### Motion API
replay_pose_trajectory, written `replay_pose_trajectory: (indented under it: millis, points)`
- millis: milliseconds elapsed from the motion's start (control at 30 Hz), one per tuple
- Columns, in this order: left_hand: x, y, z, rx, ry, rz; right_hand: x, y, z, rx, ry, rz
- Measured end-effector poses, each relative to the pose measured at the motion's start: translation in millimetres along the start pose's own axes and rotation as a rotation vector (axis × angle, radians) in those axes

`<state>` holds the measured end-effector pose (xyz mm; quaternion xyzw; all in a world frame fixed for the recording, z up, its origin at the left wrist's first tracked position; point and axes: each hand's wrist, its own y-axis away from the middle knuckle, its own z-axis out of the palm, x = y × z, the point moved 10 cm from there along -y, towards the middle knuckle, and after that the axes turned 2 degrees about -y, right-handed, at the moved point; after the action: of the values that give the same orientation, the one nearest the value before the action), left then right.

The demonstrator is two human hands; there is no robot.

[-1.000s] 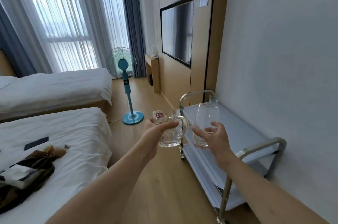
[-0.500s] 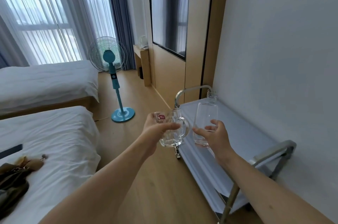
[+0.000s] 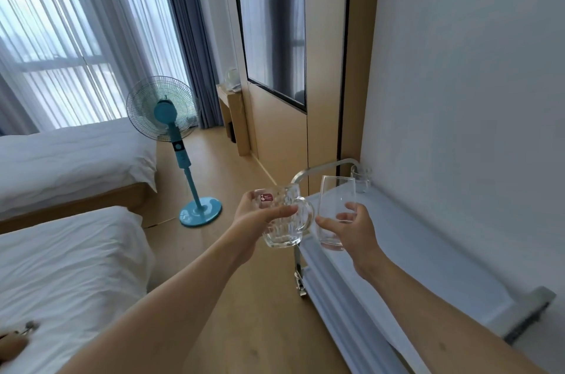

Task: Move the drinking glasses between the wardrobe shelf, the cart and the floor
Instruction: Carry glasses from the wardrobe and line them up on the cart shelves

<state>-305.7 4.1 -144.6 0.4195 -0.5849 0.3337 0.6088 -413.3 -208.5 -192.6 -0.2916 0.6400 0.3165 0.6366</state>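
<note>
with our left hand (image 3: 260,218) gripping the dimpled clear glass mug (image 3: 282,218) and our right hand (image 3: 351,228) wrapped round the tall clear tumbler (image 3: 334,205) — both held above the white cart's (image 3: 428,251) near edge — we should keep them upright and apart.

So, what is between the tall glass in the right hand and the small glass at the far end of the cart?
Nothing: only bare cart top lies between the tall glass and the small glass, in the head view.
</note>
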Motion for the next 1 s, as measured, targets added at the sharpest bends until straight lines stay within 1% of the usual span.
replay_pose_trajectory:
  millis: [367, 733, 867, 1000]
  points:
    - [-32, -118, 31, -0.076, -0.071, -0.076, 44, -84, -17, 0.100, 0.048, 0.096]
    - [-33, -269, 75, -0.346, -0.176, -0.043, 70, -168, -14, 0.360, 0.031, 0.172]
    - [-31, -316, 84, -0.387, -0.285, -0.008, 85, -187, -14, 0.477, -0.003, 0.221]
    - [-42, -353, 100, -0.481, -0.362, 0.012, 101, -198, -11, 0.578, -0.028, 0.267]
